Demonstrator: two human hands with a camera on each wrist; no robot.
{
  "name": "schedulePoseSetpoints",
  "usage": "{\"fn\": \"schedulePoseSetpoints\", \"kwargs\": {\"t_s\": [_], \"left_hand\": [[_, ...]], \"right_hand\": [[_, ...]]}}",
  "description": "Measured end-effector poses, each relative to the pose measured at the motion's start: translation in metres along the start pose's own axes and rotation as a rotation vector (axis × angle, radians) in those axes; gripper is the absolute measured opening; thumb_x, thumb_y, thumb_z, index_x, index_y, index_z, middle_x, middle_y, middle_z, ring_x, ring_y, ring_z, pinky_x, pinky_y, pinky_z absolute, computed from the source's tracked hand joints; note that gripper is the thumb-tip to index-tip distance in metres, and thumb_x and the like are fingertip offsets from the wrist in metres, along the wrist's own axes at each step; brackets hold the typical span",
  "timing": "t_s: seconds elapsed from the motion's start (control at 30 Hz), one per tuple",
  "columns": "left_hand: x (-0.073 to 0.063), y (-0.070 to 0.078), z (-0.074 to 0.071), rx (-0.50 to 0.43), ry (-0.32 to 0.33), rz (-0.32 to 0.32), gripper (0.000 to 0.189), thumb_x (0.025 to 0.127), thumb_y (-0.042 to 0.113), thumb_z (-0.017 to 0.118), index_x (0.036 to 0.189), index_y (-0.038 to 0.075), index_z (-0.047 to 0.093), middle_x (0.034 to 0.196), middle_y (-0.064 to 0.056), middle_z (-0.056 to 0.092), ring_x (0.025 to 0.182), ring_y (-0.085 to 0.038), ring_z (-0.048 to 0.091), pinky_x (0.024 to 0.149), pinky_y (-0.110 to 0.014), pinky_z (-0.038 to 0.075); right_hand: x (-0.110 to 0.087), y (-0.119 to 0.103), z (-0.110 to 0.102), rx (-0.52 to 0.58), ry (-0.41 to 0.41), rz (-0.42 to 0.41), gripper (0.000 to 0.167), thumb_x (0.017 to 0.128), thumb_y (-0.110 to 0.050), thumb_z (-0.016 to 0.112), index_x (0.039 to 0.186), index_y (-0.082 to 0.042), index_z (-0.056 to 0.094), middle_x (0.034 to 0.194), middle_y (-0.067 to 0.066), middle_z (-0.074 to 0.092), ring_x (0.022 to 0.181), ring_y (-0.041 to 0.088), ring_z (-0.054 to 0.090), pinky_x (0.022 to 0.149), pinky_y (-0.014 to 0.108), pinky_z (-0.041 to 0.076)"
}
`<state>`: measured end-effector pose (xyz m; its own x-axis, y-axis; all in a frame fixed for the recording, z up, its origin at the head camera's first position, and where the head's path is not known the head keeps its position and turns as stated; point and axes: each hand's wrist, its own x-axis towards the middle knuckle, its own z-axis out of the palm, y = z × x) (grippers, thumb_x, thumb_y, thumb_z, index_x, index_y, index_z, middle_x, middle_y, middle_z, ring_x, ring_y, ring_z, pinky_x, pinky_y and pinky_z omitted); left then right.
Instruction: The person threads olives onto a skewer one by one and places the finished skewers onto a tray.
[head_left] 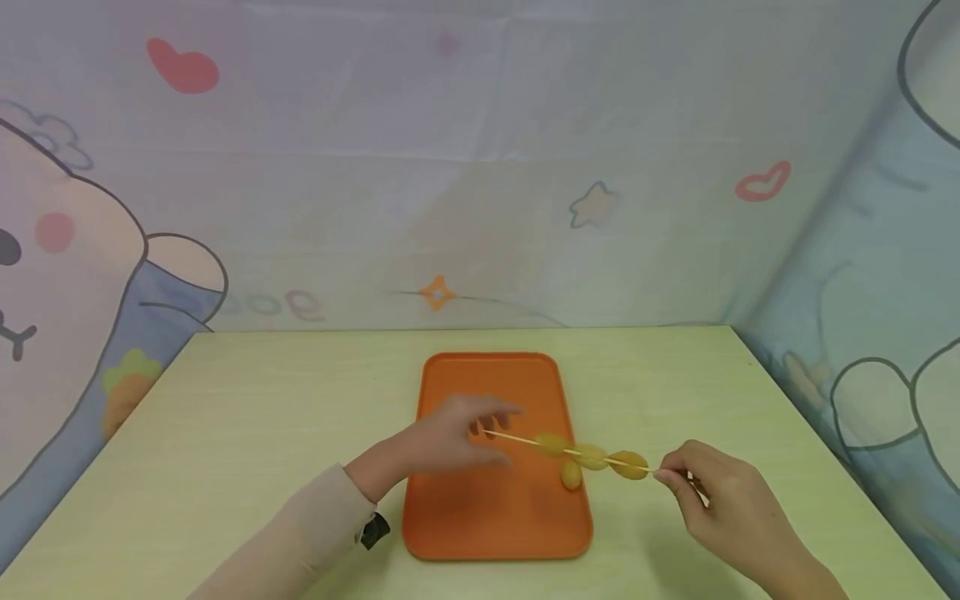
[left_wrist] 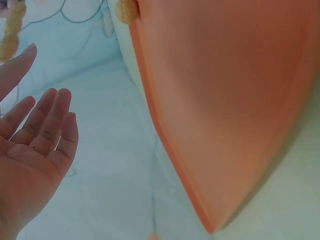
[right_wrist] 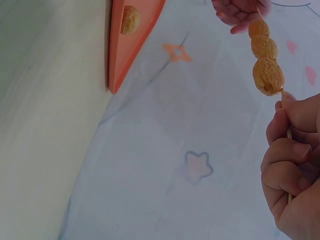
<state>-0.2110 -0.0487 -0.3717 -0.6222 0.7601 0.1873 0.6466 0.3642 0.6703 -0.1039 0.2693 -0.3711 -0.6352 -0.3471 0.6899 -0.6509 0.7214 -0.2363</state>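
Observation:
My right hand (head_left: 723, 504) pinches the lower end of a thin wooden skewer (head_left: 512, 437) between thumb and fingers. Threaded on it are three wrinkled yellow-brown balls; the largest ball (right_wrist: 268, 77) sits closest to that hand. The skewer points left, and its bare tip reaches toward my left hand (head_left: 457, 433). That left hand hovers over an orange tray (head_left: 487, 521) with fingers and thumb spread apart. In the left wrist view its fingers (left_wrist: 47, 127) are extended and the palm holds nothing. A loose ball (head_left: 572, 476) of the same kind lies at the tray's right side.
The tray lies on a pale yellow-green table (head_left: 300, 400). Behind the table hangs a printed cloth (head_left: 337, 167) with hearts, a star and cartoon figures; more of it covers the left and right sides. A black item (head_left: 372, 530) shows at the left sleeve's cuff.

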Motion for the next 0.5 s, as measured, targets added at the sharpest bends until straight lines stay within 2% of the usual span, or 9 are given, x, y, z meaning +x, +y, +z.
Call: {"fn": "schedulePoseSetpoints", "kwargs": {"t_s": [0.1,0.23,0.4,0.5], "left_hand": [[0.003,-0.007,0.001,-0.001,0.0,-0.022,0.056,0.083,0.021,0.078,0.133,0.009,0.057,0.109,-0.004,0.063,0.096,-0.026,0.063,0.082,-0.034,0.052],[0.014,-0.013,0.008,-0.001,-0.021,-0.065,0.052,0.082,0.022,0.078,0.129,0.01,0.06,0.113,-0.005,0.064,0.094,-0.021,0.063,0.079,-0.027,0.05],[0.029,-0.01,0.02,-0.082,-0.069,-0.123,0.046,0.081,0.02,0.079,0.124,0.01,0.063,0.113,-0.006,0.065,0.094,-0.021,0.06,0.078,-0.025,0.049],[0.033,-0.004,0.027,-0.065,-0.094,-0.181,0.043,0.08,0.022,0.079,0.12,0.016,0.064,0.109,-0.003,0.065,0.092,-0.016,0.058,0.078,-0.023,0.047]], "right_hand": [[0.002,0.0,-0.004,-0.009,0.016,-0.009,0.042,0.098,-0.048,0.039,0.079,-0.017,0.06,0.072,-0.017,0.046,0.057,-0.005,0.033,0.051,0.006,0.028],[0.004,0.001,-0.007,-0.02,0.04,-0.019,0.041,0.098,-0.048,0.041,0.079,-0.018,0.06,0.071,-0.017,0.045,0.057,-0.005,0.032,0.05,0.007,0.027],[0.004,0.0,-0.008,-0.022,0.046,-0.018,0.039,0.098,-0.048,0.042,0.08,-0.019,0.06,0.071,-0.018,0.044,0.058,-0.007,0.03,0.05,0.008,0.027],[0.005,-0.001,-0.008,-0.015,0.051,-0.024,0.038,0.097,-0.048,0.042,0.081,-0.02,0.06,0.071,-0.018,0.044,0.059,-0.007,0.03,0.05,0.008,0.027]]}}
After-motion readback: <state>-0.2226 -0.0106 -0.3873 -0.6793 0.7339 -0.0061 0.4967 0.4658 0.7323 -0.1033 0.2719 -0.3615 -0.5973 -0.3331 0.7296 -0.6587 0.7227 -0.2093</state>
